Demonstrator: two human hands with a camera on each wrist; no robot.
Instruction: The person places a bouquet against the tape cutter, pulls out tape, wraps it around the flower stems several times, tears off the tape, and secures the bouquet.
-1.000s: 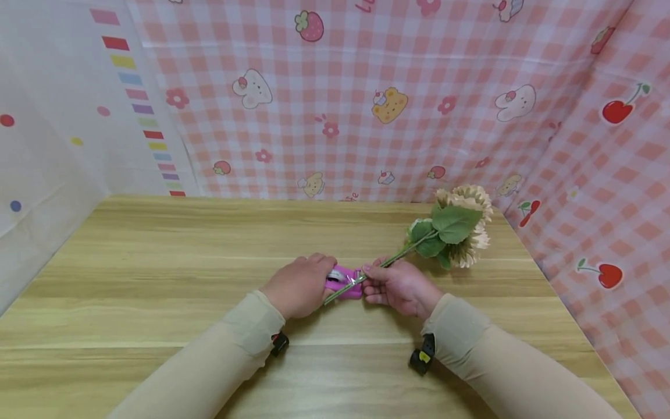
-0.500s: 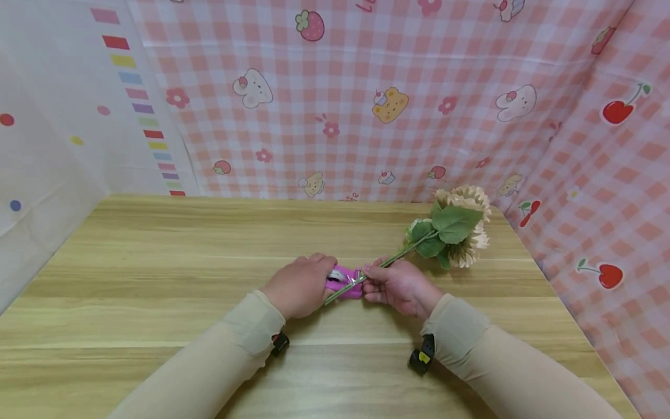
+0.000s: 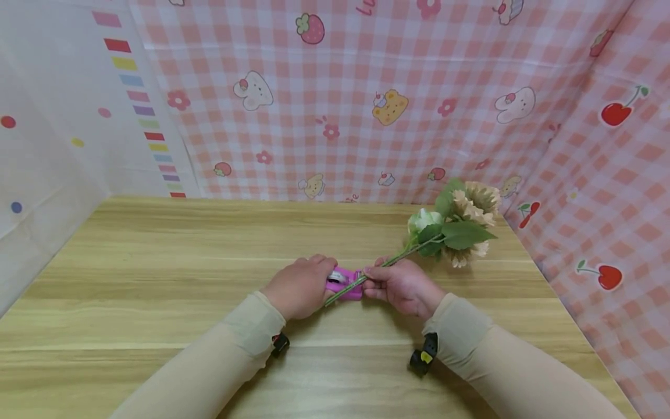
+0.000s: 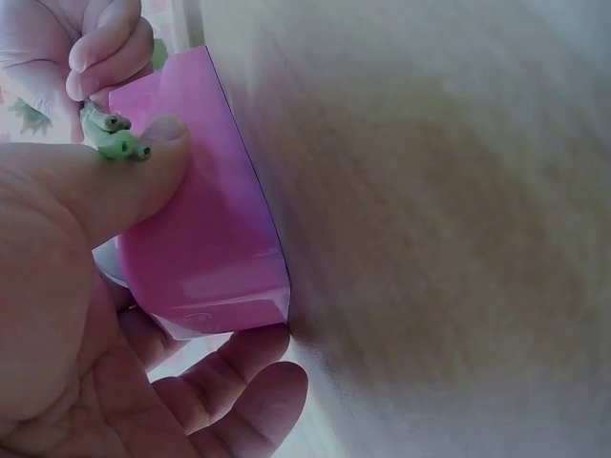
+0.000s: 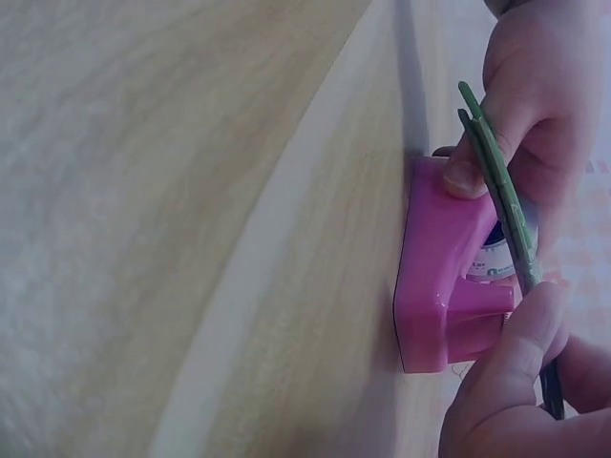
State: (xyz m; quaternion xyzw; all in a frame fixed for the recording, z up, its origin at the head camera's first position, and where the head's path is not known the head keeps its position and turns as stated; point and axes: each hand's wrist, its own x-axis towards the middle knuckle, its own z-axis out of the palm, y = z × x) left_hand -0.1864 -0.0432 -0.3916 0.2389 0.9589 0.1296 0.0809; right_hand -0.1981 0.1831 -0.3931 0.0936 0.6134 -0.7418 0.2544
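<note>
My left hand point(image 3: 300, 286) grips a pink tape dispenser point(image 3: 353, 294) standing on the table, thumb on the near side and fingers on the far side. A roll of clear tape point(image 5: 492, 262) sits in it. Between thumb and fingers, my right hand point(image 3: 400, 288) pinches the green stems point(image 5: 506, 200) of artificial flowers point(image 3: 476, 203) at the dispenser's right end. The stems slant across the dispenser, and their cut ends point(image 4: 119, 143) lie over my left thumb. Cream blooms, a greenish-white bloom point(image 3: 425, 220) and green leaves point(image 3: 464, 234) point to the back right.
The wood-grain table point(image 3: 209, 244) stretches out around both hands. A pink checked cloth point(image 3: 324, 105) hangs along the back, another point(image 3: 623, 192) on the right, and a white dotted one point(image 3: 57, 116) on the left.
The flowers have turned about their stems, so the greenish-white bloom shows more and the big leaf lies lower. A shiny strip of tape on the stems no longer stands out. Both hands stay in place.
</note>
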